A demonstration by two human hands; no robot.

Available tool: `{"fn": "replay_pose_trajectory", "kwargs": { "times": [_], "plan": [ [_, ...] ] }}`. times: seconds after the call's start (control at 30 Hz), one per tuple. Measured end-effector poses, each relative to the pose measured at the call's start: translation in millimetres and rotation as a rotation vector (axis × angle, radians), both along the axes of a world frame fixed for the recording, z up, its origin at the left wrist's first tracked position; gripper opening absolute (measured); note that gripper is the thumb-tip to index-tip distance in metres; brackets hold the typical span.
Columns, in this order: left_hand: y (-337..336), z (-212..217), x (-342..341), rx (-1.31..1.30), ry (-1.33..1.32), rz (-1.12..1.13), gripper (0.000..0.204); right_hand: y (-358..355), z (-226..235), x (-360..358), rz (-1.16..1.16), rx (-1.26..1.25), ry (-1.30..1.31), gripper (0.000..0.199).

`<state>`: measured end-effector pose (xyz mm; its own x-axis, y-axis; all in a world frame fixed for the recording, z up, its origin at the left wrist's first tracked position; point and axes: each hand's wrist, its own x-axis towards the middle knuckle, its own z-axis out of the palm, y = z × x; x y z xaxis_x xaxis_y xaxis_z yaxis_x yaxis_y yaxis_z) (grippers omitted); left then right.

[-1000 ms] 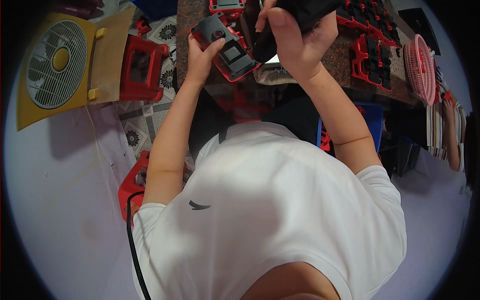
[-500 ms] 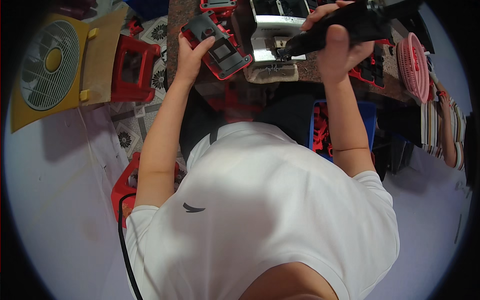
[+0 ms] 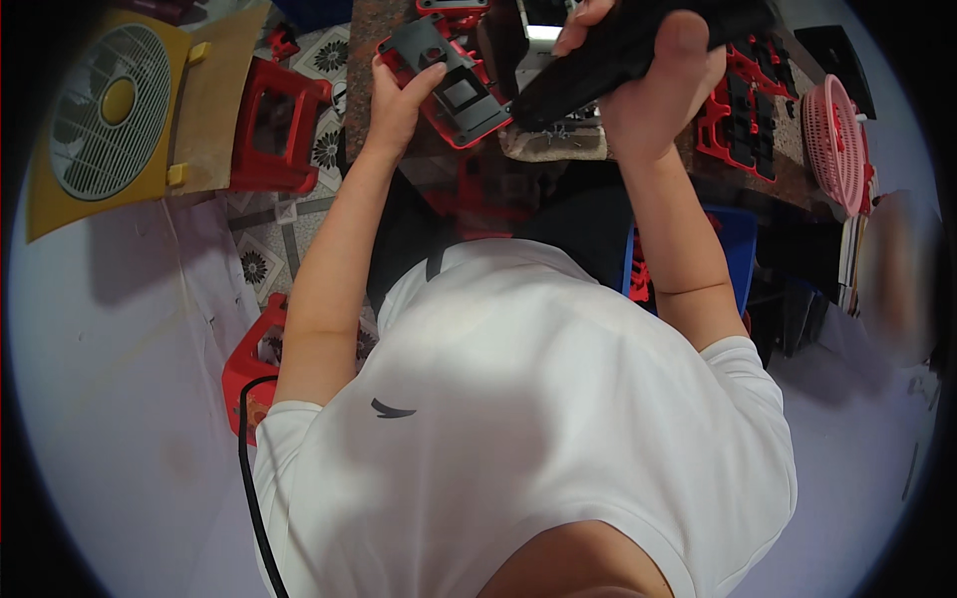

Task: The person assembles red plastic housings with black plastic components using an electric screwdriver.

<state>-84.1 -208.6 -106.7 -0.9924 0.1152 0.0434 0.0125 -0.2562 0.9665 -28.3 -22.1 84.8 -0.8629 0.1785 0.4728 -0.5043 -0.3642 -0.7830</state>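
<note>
A black plastic housing with a red rim point(image 3: 469, 118) is in my left hand point(image 3: 399, 108), at the table's near edge. My left thumb lies on its top face and the fingers curl beneath. My right hand point(image 3: 648, 118) grips a thick black electric screwdriver point(image 3: 593, 65), its thumb pointing up. The tool's narrow nose points left to the housing's lower right corner; whether it touches is too dark to tell. Behind the tool a silver metal box point(image 3: 541, 33) is partly covered. Small screws point(image 3: 570, 134) lie on a pale pad point(image 3: 538, 149) in front of it.
More red and black parts point(image 3: 738, 135) lie on the speckled table at right, beside a pink basket point(image 3: 835, 145). A blue bin point(image 3: 739, 254) stands below my right forearm. At left are a yellow fan point(image 3: 120, 100) and red stools point(image 3: 274, 125). A blurred person point(image 3: 892, 274) is at far right.
The screwdriver has swung left from the silver box to the housing's corner. My left hand still holds the housing. The person at right has moved and blurs.
</note>
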Motion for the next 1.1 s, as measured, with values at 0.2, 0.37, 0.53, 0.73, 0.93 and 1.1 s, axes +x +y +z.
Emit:
{"fn": "replay_pose_trajectory", "kwargs": {
  "times": [0.2,0.37,0.53,0.73,0.93,1.1],
  "plan": [
    [1.4,-2.3,-3.3,-0.023,0.02,0.01,0.058,-35.6,-15.0,7.9,-0.006,0.024,0.045,0.07],
    [2.5,-0.4,0.6,0.029,0.07,0.006,0.06,-45.3,-28.1,6.3,0.094,0.043,0.093,0.059],
    [5.9,-0.4,0.9,-0.045,0.048,0.053,0.062,-53.6,-33.7,10.9,0.756,-0.615,-0.229,0.044],
    [0.5,-22.2,-8.3,-0.18,0.089,0.053,0.056,-60.6,-5.1,-7.7,0.092,0.35,0.266,0.056],
    [4.7,7.3,-0.9,0.004,0.066,-0.015,0.058,-26.8,9.6,-7.0,0.209,0.021,-0.013,0.053],
    [0.5,0.7,-1.0,-0.028,-0.001,-0.001,0.058,43.2,-4.5,-11.9,-0.256,0.676,0.268,0.048]
  ]
}}
